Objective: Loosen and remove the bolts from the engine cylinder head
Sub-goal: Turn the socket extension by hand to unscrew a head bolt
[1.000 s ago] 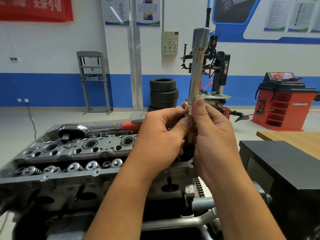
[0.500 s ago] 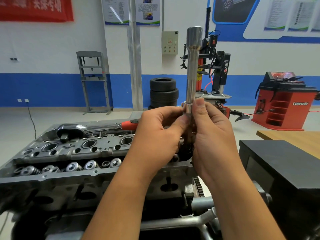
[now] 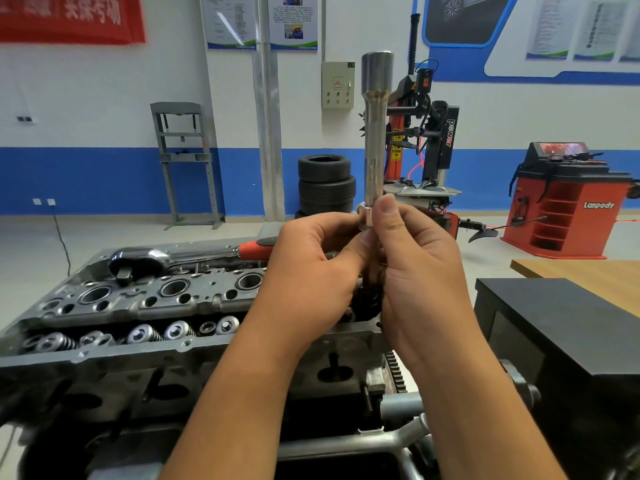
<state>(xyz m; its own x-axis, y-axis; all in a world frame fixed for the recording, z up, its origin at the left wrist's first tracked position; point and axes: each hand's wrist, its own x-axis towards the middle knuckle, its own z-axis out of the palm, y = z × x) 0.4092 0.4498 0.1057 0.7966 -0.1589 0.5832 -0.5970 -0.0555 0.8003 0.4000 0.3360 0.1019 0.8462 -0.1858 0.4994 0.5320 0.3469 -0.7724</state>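
Note:
A long chrome socket extension point(image 3: 375, 133) stands upright above the right end of the grey cylinder head point(image 3: 145, 299). My left hand point(image 3: 311, 268) and my right hand point(image 3: 415, 268) both pinch its lower end, where a pale washer or bolt head point(image 3: 365, 216) shows between the fingertips. The part below my fingers is hidden. A ratchet wrench point(image 3: 180, 256) with a red and black handle lies across the far edge of the head. Valve springs point(image 3: 138, 336) line the near row.
A black box point(image 3: 561, 327) stands at the right, with a wooden tabletop point(image 3: 588, 278) behind it. The engine stand's tubes point(image 3: 391, 438) run below the head. On the floor beyond are stacked tyres point(image 3: 325, 183), a tyre changer point(image 3: 429, 147) and a red wheel balancer point(image 3: 568, 202).
The upright extension has shifted slightly to the left and up in my fingers. Both hands keep their pinch on its lower end.

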